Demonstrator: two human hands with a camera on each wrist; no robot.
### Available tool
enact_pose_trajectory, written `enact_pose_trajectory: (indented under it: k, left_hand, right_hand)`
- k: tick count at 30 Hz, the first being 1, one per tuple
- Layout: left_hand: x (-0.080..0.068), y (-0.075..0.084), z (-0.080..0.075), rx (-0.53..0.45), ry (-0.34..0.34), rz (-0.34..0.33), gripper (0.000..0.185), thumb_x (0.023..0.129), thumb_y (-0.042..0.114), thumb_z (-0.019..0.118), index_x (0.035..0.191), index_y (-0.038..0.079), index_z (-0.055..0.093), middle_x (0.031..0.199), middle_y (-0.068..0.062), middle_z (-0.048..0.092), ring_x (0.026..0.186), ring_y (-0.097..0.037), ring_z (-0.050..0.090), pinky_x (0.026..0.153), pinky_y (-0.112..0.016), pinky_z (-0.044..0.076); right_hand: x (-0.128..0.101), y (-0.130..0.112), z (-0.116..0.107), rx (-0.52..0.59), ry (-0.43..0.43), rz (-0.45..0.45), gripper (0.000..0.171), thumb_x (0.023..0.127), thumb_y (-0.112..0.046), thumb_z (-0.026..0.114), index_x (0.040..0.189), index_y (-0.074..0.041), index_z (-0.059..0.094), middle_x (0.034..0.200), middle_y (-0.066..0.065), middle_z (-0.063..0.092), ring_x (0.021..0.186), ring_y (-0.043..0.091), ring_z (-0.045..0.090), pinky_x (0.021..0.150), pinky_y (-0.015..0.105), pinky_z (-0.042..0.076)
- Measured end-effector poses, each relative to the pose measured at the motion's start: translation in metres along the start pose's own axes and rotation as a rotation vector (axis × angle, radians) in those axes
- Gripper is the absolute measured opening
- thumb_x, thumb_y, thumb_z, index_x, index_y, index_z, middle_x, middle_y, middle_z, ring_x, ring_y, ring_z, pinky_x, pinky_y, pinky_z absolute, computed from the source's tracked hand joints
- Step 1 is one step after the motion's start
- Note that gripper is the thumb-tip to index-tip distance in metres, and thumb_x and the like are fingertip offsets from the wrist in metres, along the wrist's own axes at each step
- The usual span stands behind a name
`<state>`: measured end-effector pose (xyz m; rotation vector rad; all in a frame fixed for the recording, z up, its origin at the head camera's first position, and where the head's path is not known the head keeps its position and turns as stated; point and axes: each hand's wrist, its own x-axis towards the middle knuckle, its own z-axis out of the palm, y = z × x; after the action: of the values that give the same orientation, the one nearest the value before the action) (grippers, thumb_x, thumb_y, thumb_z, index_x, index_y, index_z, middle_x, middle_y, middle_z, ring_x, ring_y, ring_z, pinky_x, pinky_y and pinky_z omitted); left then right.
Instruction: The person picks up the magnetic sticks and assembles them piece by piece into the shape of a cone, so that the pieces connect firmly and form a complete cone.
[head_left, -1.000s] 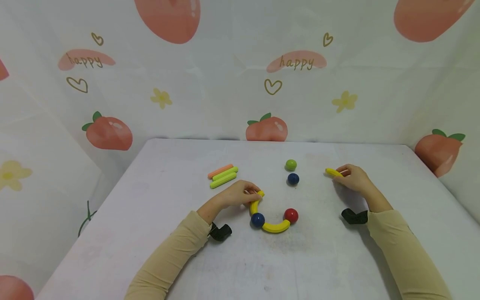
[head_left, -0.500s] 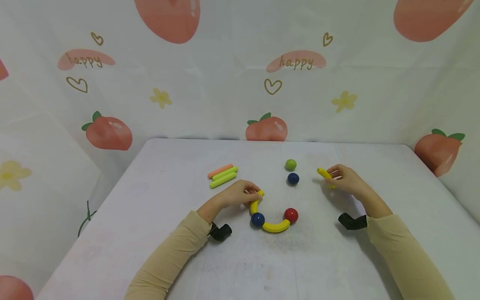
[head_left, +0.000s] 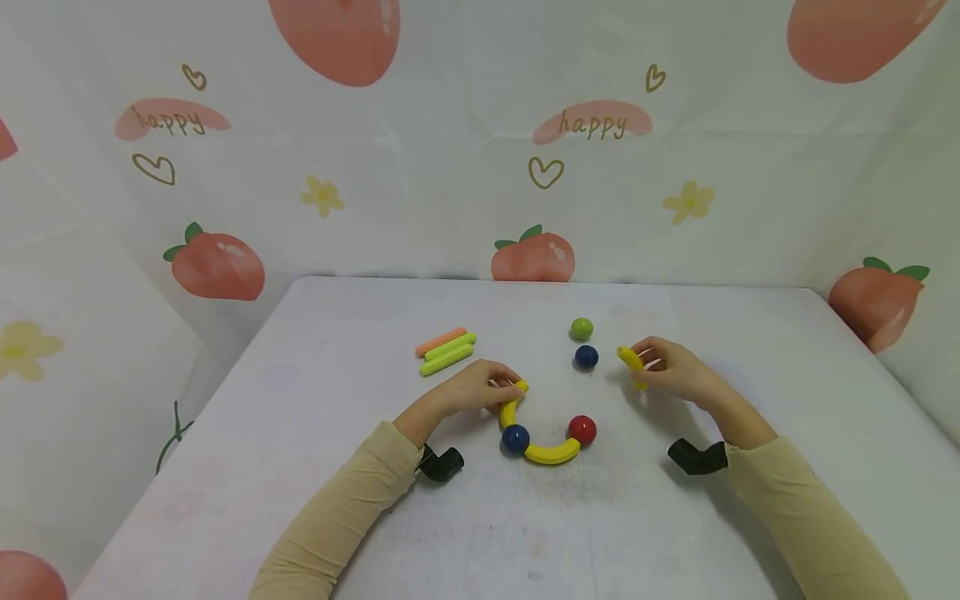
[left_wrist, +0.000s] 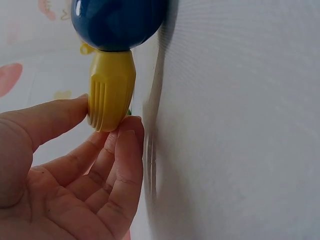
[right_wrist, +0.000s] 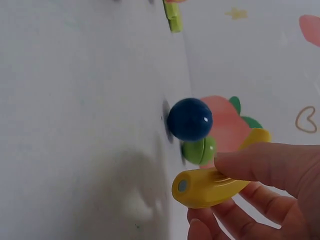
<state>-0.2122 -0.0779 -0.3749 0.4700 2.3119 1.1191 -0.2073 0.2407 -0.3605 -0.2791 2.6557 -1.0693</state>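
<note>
My left hand (head_left: 476,388) pinches the top end of a yellow curved stick (head_left: 508,414), seen closer as a ribbed piece in the left wrist view. Its lower end meets a blue ball (head_left: 515,439). From that ball a second yellow curved stick (head_left: 552,453) runs to a red ball (head_left: 582,430), so the row forms a U. Over the table to the right, my right hand (head_left: 675,369) holds a separate yellow curved stick (right_wrist: 205,189) between thumb and fingers. A round grey spot shows on its end face. Its shadow falls apart from it.
Behind the U sit a loose blue ball (head_left: 587,357) and a green ball (head_left: 582,328). Beyond my left hand lie an orange straight stick (head_left: 441,342) and two lime ones (head_left: 446,360). Black mounts (head_left: 697,457) jut from both wrists. A printed cloth (head_left: 420,183) hangs behind the table.
My right hand has moved left and slightly toward me with its yellow curved stick, turning it to a steeper slant. The left hand and the U have stayed still.
</note>
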Motion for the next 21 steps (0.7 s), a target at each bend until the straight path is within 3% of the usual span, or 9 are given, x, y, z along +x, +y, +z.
enact_pose_trajectory:
  k: [11, 21]
  left_hand:
    - [0.001, 0.0, 0.0, -0.004, 0.001, -0.013, 0.033, 0.091, 0.024, 0.06, 0.119, 0.006, 0.061, 0.089, -0.003, 0.061, 0.065, -0.009, 0.054, 0.056, -0.019, 0.042]
    - [0.004, -0.003, 0.001, -0.013, -0.003, -0.013, 0.034, 0.091, 0.024, 0.06, 0.119, 0.006, 0.06, 0.09, -0.003, 0.06, 0.066, -0.009, 0.054, 0.058, -0.019, 0.043]
  right_hand:
    - [-0.007, -0.01, 0.013, 0.068, -0.068, -0.079, 0.035, 0.086, -0.012, 0.064, 0.116, 0.002, 0.051, 0.11, 0.023, 0.057, 0.089, 0.022, 0.059, 0.072, 0.027, 0.047]
    - [-0.008, -0.012, 0.025, 0.067, -0.097, -0.043, 0.032, 0.087, -0.018, 0.064, 0.112, -0.001, 0.052, 0.109, 0.019, 0.058, 0.088, 0.021, 0.058, 0.077, 0.029, 0.047]
